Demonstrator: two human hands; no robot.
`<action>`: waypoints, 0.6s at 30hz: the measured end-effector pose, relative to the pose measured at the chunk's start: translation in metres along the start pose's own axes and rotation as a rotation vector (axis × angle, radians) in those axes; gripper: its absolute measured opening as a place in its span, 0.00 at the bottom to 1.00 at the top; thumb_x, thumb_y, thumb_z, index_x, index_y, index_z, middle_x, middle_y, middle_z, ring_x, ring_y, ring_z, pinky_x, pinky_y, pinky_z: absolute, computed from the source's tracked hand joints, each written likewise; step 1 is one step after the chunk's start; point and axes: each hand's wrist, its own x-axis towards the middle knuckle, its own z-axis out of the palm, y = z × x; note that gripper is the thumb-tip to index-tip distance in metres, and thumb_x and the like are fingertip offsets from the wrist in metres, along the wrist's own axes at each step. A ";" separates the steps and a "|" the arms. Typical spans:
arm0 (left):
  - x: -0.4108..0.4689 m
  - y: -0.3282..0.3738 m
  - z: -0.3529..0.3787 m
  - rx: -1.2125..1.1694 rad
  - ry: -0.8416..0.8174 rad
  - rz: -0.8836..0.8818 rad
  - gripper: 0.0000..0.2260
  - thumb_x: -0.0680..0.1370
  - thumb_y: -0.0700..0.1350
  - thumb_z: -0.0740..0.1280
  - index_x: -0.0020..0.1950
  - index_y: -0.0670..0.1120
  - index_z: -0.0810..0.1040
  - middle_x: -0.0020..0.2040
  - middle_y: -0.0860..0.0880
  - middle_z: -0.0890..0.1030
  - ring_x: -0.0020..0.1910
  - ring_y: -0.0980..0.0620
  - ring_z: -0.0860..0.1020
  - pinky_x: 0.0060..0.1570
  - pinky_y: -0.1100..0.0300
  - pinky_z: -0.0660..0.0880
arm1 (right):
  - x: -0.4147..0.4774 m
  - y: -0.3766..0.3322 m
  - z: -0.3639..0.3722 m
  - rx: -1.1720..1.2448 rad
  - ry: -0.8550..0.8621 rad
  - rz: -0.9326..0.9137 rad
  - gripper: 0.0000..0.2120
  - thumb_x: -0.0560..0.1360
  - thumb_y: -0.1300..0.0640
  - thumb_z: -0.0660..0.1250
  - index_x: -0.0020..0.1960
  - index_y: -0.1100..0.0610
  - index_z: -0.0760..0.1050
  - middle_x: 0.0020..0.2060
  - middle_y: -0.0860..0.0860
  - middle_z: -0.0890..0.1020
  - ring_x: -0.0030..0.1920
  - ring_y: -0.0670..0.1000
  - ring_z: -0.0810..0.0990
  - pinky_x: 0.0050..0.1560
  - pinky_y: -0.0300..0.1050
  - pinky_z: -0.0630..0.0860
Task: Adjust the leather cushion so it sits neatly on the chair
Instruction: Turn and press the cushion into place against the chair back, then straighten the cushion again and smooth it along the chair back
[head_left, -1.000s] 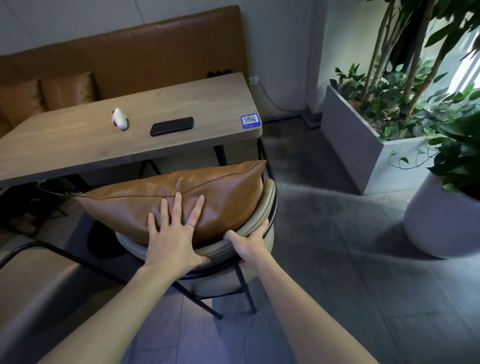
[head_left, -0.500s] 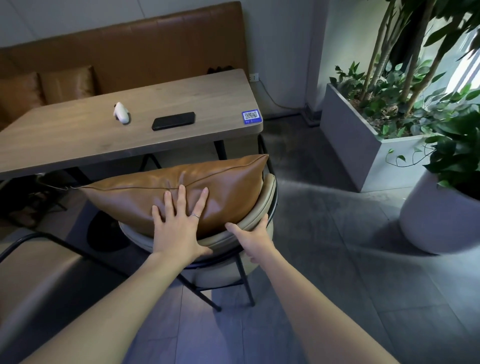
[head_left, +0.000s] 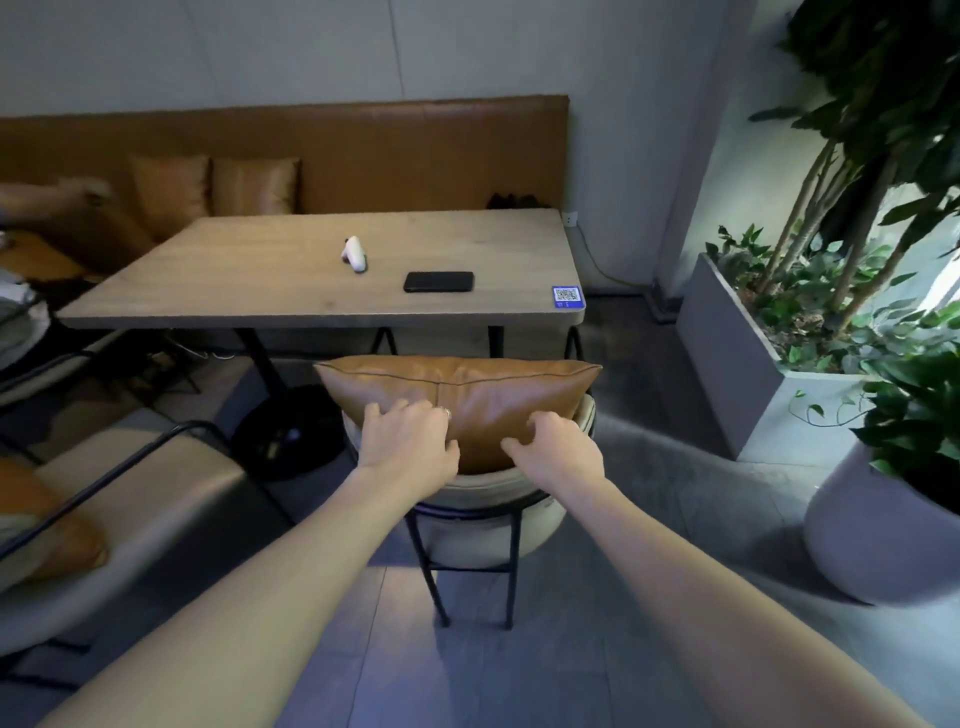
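A tan leather cushion (head_left: 488, 395) stands upright and level against the backrest of a beige chair (head_left: 488, 499) with black metal legs. My left hand (head_left: 408, 447) rests on the cushion's lower left face with fingers curled against the leather. My right hand (head_left: 558, 449) presses the lower right face, fingers bent, apart from the chair's rim. Neither hand visibly wraps around the cushion. The cushion's bottom edge is hidden behind my hands and the backrest.
A wooden table (head_left: 260, 291) stands just beyond the chair, bearing a black phone (head_left: 439, 281) and a small white device (head_left: 354, 254). A brown bench (head_left: 363, 156) lines the wall. A grey planter (head_left: 737, 364) and a round white pot (head_left: 872, 525) stand at right. Another chair (head_left: 130, 493) is at left.
The view has swung to face the chair squarely. The cushion now sits level and centred. My right hand left the chair's rim and went onto the cushion; my left hand's fingers curled.
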 end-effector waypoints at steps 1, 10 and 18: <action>-0.007 -0.007 -0.014 -0.009 0.016 -0.010 0.17 0.80 0.54 0.61 0.66 0.50 0.78 0.64 0.49 0.80 0.64 0.46 0.75 0.64 0.46 0.66 | -0.008 -0.013 -0.008 -0.013 0.026 -0.049 0.20 0.78 0.44 0.65 0.64 0.55 0.77 0.58 0.53 0.83 0.58 0.59 0.81 0.59 0.57 0.78; -0.106 -0.104 -0.125 -0.072 0.257 -0.047 0.24 0.81 0.56 0.58 0.76 0.50 0.67 0.74 0.49 0.72 0.73 0.47 0.67 0.69 0.45 0.63 | -0.126 -0.140 -0.054 -0.154 0.391 -0.461 0.24 0.81 0.45 0.63 0.72 0.56 0.72 0.66 0.54 0.80 0.67 0.57 0.76 0.65 0.57 0.72; -0.245 -0.223 -0.211 -0.049 0.463 -0.115 0.22 0.80 0.57 0.60 0.70 0.49 0.74 0.67 0.47 0.77 0.68 0.44 0.72 0.65 0.42 0.67 | -0.249 -0.284 -0.062 -0.215 0.529 -0.678 0.24 0.81 0.44 0.61 0.73 0.56 0.71 0.66 0.54 0.79 0.66 0.57 0.77 0.63 0.56 0.74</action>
